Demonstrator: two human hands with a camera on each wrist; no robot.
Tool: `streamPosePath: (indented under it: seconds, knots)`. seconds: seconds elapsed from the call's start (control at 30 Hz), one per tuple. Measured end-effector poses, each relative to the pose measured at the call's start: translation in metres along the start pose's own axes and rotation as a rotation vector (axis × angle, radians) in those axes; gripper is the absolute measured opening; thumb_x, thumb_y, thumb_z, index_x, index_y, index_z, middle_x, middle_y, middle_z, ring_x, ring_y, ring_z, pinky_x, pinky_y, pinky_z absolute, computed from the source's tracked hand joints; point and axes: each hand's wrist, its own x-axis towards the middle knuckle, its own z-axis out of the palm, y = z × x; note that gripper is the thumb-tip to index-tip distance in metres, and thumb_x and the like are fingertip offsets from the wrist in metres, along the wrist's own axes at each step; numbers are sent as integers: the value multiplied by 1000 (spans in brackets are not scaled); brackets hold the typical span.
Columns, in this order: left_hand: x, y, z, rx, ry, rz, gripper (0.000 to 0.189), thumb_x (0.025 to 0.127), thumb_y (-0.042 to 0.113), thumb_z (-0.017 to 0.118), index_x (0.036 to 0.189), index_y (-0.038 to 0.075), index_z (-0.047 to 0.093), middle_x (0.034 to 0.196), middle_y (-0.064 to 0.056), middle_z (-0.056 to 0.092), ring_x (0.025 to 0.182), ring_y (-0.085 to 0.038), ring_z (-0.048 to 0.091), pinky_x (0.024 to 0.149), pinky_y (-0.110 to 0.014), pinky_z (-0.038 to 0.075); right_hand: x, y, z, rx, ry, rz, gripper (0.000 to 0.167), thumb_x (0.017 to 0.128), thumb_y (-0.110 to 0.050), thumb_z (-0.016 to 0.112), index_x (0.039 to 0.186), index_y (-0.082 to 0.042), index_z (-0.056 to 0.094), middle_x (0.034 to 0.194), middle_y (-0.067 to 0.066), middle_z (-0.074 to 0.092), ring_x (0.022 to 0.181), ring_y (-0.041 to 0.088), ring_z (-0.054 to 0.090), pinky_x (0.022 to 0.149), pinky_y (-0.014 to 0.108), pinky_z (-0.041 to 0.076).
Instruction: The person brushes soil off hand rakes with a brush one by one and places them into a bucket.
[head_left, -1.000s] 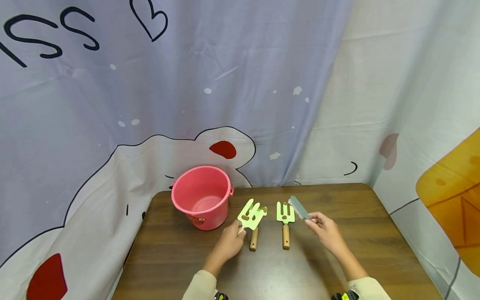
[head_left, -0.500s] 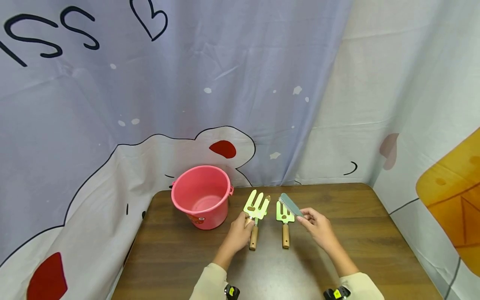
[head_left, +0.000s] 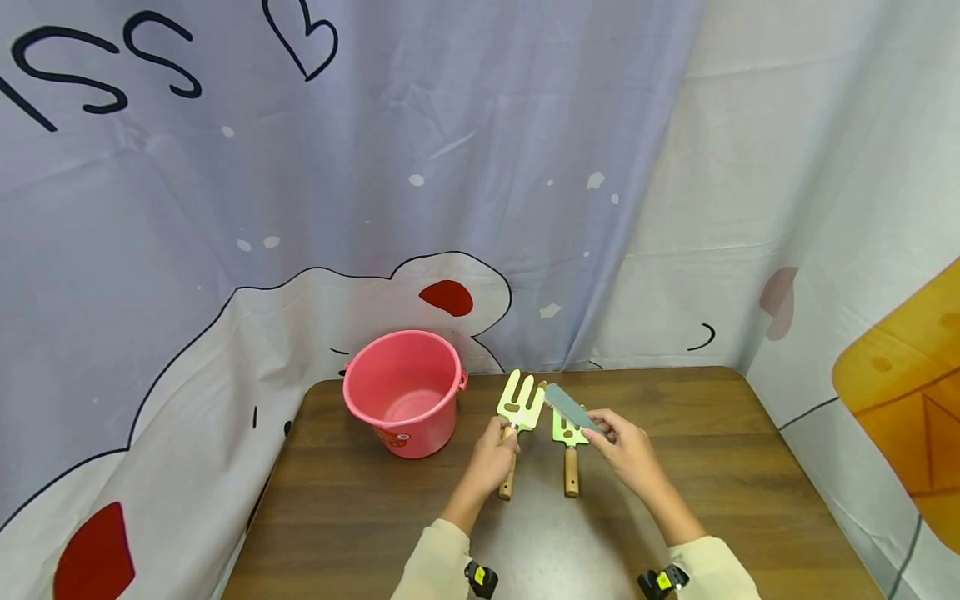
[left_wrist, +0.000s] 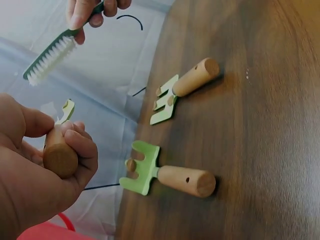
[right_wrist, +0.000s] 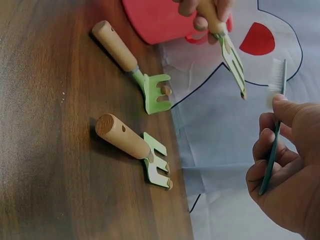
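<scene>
My left hand (head_left: 491, 457) grips the wooden handle of a light green garden fork (head_left: 517, 412), raised above the table with its tines pointing away. Brown patches mark its green head. In my right hand (head_left: 622, 450) is a brush (head_left: 568, 406) with a green back and white bristles (left_wrist: 55, 57), pinched by thumb and fingers. The bristles face the fork; both wrist views show a gap between them. Below lie a second green fork (head_left: 572, 471) and a small green rake with bent tines (left_wrist: 142, 167), both wooden-handled, with brown lumps at their tines.
A pink bucket (head_left: 442, 429) stands at the table's back left, close to my left hand. The brown wooden table (head_left: 720, 467) ends at a patterned curtain (head_left: 555, 208) behind it.
My left hand has carried the fork up and to the right. My right hand has brought the brush leftward, close to the fork's tines. The tools on the table stay put.
</scene>
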Motion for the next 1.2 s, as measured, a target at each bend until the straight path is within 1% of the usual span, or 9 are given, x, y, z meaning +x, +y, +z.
streamPosePath:
  seconds: [0.07, 0.27, 0.43, 0.53, 0.73, 0.87, 0.93, 1.0, 1.2]
  knots:
    - [1, 2, 2, -37, -7, -10, 26, 103, 7, 50, 127, -4, 51, 90, -14, 65, 76, -18, 55, 65, -27, 45, 0, -1, 1, -20, -6, -20, 25, 93, -14, 76, 117, -6, 72, 92, 4, 72, 78, 10, 59, 67, 25, 49]
    - [4, 7, 10, -163, -28, -8, 36, 102, -1, 47, 136, -12, 45, 95, -22, 64, 71, -16, 51, 61, -21, 44, 0, -3, 5, -70, -27, -90, 29, 92, -10, 77, 121, -4, 71, 97, 7, 75, 88, 20, 68, 76, 38, 57]
    - [6, 10, 15, -239, -37, -21, 38, 103, -1, 47, 139, -13, 42, 98, -20, 64, 67, -14, 50, 53, -19, 42, 2, -4, 6, -103, -34, -162, 30, 91, -8, 77, 120, -4, 71, 100, 9, 75, 92, 25, 72, 80, 44, 59]
    - [6, 12, 17, -264, -32, -32, 40, 104, 1, 48, 141, -12, 41, 100, -20, 65, 67, -13, 50, 51, -18, 41, 4, -5, 5, -118, -44, -185, 30, 90, -8, 77, 120, -5, 71, 100, 7, 74, 92, 24, 72, 79, 44, 59]
    - [8, 14, 21, -283, -19, -20, 39, 105, 1, 48, 141, -12, 41, 102, -23, 67, 69, -13, 52, 51, -18, 42, 7, -5, 2, -148, -72, -204, 30, 92, -9, 77, 121, -6, 71, 104, 7, 74, 90, 20, 70, 77, 41, 59]
    - [9, 16, 23, -300, -21, -38, 39, 105, 1, 47, 142, -11, 41, 105, -26, 66, 69, -13, 52, 52, -18, 42, 10, -4, 0, -161, -68, -213, 29, 92, -9, 77, 120, -5, 71, 104, 8, 74, 90, 20, 70, 77, 40, 59]
    - [11, 17, 24, -307, -20, -48, 39, 106, 2, 48, 142, -11, 41, 107, -27, 66, 69, -13, 52, 53, -19, 42, 12, -3, -2, -168, -63, -213, 29, 92, -9, 77, 120, -5, 72, 103, 7, 74, 90, 21, 70, 77, 40, 59]
    - [13, 18, 26, -307, -18, -44, 40, 106, 2, 49, 142, -12, 41, 108, -28, 66, 69, -13, 52, 54, -20, 43, 14, -3, -4, -172, -64, -202, 29, 92, -10, 76, 121, -5, 72, 100, 6, 73, 89, 20, 69, 76, 40, 58]
    - [19, 20, 30, -330, -26, -56, 43, 105, 2, 50, 143, -14, 39, 108, -28, 67, 69, -13, 53, 52, -20, 43, 16, -2, -8, -184, -74, -191, 29, 93, -10, 75, 121, -4, 71, 98, 6, 72, 87, 18, 67, 74, 38, 58]
